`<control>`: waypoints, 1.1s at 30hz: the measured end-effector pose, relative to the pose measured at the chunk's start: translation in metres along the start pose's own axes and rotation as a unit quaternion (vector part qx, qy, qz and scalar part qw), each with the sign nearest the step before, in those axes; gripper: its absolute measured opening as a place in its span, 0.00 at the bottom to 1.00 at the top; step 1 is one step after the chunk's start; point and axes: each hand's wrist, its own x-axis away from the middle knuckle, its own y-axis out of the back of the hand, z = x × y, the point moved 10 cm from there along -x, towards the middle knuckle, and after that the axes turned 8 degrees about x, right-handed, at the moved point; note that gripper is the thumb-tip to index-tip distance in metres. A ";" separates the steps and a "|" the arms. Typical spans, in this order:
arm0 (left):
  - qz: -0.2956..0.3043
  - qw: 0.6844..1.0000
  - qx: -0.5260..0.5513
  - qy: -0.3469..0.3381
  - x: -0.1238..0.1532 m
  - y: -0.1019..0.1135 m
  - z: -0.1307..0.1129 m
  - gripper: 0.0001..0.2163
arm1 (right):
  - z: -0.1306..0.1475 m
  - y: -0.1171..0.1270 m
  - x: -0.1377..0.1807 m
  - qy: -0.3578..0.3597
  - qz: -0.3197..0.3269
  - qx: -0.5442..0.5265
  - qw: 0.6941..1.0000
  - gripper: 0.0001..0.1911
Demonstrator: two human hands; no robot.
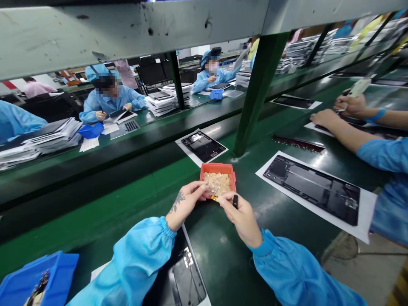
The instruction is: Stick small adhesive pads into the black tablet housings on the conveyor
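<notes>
Over the near edge of a small red bin (234, 175), my left hand (186, 203) is closed, its thumb and fingers pinched together; whatever they grip is too small to make out. The bin holds many small tan pieces (219, 180). My right hand (244, 219) is closed at the bin's near right corner, with a black pen-like tool (235, 201) tucked in its fingers. A tiny yellow piece (214, 197) shows at its thumb and fingertip. Below my left forearm lies a black tablet housing (188, 272), partly hidden by my sleeve.
Tablet housings on white sheets lie on the green bench, one (314, 187) at right and another (202, 145) behind the bin. A blue bin (60, 272) stands front left. A green post (259, 93) rises beyond. A co-worker's hands (353, 106) work at right.
</notes>
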 end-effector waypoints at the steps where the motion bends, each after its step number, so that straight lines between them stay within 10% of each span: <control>1: 0.014 0.999 0.021 0.029 0.005 -0.002 0.004 0.17 | 0.002 -0.003 0.001 0.002 0.016 0.003 1.000 0.17; 5: 0.057 0.977 0.153 0.138 0.024 -0.006 0.020 0.13 | 0.006 -0.013 0.004 0.003 0.060 0.024 0.998 0.16; 12: 0.076 0.974 0.172 0.127 0.034 -0.008 0.013 0.10 | 0.002 -0.017 0.003 0.005 0.071 0.065 0.995 0.16; 33: 0.025 0.982 -0.152 -0.107 0.039 -0.003 -0.028 0.09 | 0.020 -0.016 0.007 0.132 0.033 0.169 0.976 0.09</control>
